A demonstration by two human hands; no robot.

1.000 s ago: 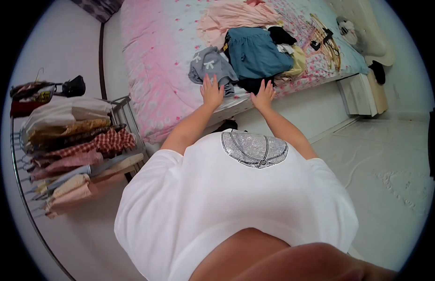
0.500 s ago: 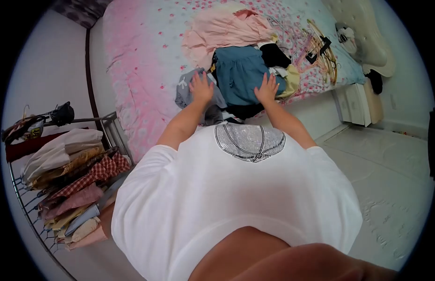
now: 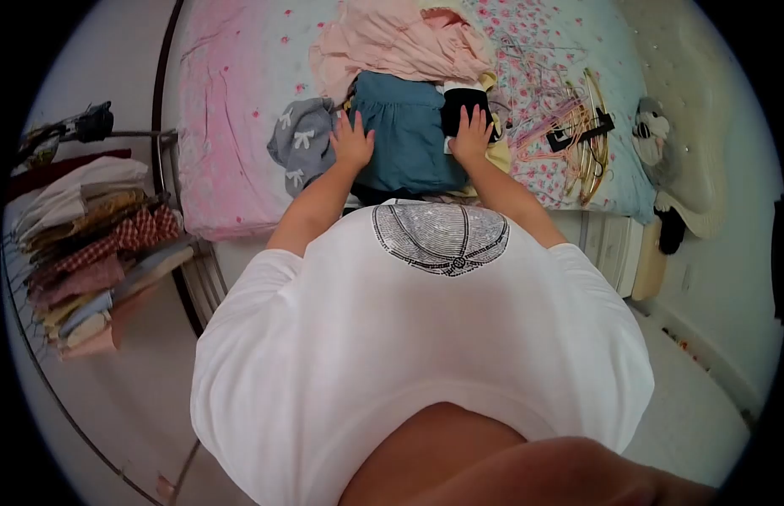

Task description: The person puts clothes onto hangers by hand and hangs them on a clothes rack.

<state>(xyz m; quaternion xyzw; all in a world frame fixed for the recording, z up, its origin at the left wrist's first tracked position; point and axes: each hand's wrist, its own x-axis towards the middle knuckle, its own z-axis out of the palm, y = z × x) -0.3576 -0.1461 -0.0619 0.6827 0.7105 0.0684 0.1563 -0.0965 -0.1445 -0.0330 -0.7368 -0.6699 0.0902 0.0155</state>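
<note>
A teal gathered garment lies spread on the bed among other clothes. My left hand rests on its left edge with fingers spread, beside a grey garment with white bows. On the other side, my right hand lies flat with fingers apart at the teal garment's right edge, partly over a black piece of clothing. Some yellow cloth shows just right of that hand. Above the teal garment spreads a pale pink garment. Neither hand grips anything.
Several hangers lie in a heap on the floral bedsheet to the right. A clothes rack with hung clothes stands at the left. By the headboard are a plush toy and a bedside cabinet.
The view has turned and shifted. My right hand has moved from the teal garment's lower right up its edge to the black clothing. The teal garment looks straighter, and more bows show on the grey one.
</note>
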